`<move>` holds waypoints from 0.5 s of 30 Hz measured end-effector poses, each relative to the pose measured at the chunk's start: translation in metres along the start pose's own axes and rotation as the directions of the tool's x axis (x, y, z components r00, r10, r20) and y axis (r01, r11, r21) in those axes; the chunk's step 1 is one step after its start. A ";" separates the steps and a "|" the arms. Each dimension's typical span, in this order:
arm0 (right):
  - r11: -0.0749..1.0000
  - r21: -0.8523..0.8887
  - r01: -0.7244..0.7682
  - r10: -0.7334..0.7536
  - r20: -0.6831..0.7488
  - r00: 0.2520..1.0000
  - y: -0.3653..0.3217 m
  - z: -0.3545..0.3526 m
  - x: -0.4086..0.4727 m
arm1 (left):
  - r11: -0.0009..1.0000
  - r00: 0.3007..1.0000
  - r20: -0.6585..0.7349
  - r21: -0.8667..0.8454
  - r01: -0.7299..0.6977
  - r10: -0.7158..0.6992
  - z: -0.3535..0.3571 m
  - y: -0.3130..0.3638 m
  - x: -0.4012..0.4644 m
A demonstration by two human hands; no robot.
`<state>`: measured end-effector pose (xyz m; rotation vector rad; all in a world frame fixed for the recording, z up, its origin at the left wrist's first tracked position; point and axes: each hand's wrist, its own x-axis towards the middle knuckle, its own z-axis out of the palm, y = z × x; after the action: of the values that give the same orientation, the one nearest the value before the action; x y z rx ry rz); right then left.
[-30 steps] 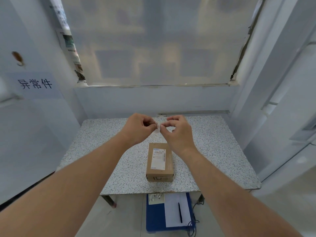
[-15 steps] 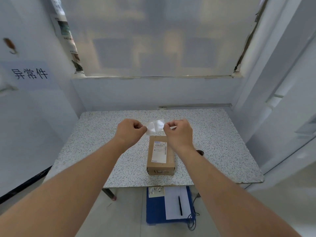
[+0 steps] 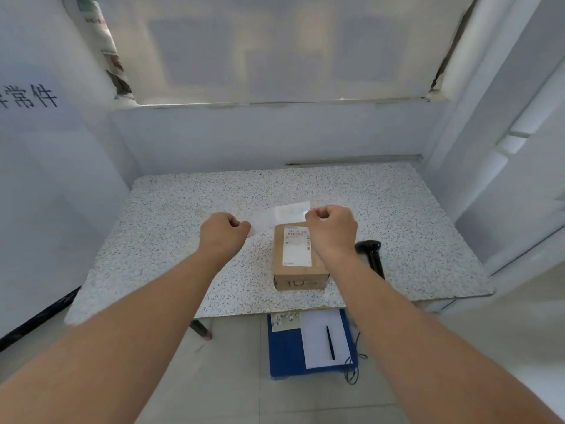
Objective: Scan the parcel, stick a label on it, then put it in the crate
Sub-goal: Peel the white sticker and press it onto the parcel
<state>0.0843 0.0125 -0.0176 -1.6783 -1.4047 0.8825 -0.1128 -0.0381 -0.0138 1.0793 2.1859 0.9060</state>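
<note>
A small brown cardboard parcel (image 3: 298, 264) lies on the speckled table (image 3: 171, 240), with a white shipping label on its top. Above its far end I hold a pale label (image 3: 290, 213) and its translucent backing, stretched between both hands. My left hand (image 3: 224, 234) pinches the left end, left of the parcel. My right hand (image 3: 331, 229) pinches the right end, directly over the parcel's right side. A black handheld scanner (image 3: 371, 254) lies on the table just right of the parcel, partly hidden by my right forearm.
A blue crate (image 3: 286, 353) stands on the floor under the table's front edge, holding a white sheet with a pen (image 3: 330, 342) and a small card. A black cable trails beside it. Walls close in the table on the left, back and right.
My hands have pulled apart, the left one moving left, and the label with its backing has stretched out wider between them. The scanner has come into view beside the parcel.
</note>
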 end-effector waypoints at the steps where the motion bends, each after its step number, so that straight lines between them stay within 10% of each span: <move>1: 1.000 -0.009 -0.008 0.008 -0.011 1.000 0.004 0.001 0.000 | 1.000 1.000 -0.015 0.007 0.021 -0.021 0.003 -0.005 0.003; 15: 0.993 -0.105 -0.055 0.043 -0.116 0.992 0.037 0.017 0.006 | 0.990 0.990 -0.032 -0.020 0.138 -0.139 0.034 -0.038 0.048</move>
<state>0.0876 0.0169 -0.0586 -1.8218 -1.3602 0.7373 -0.1328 -0.0043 -0.0718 0.8972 2.2450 0.8855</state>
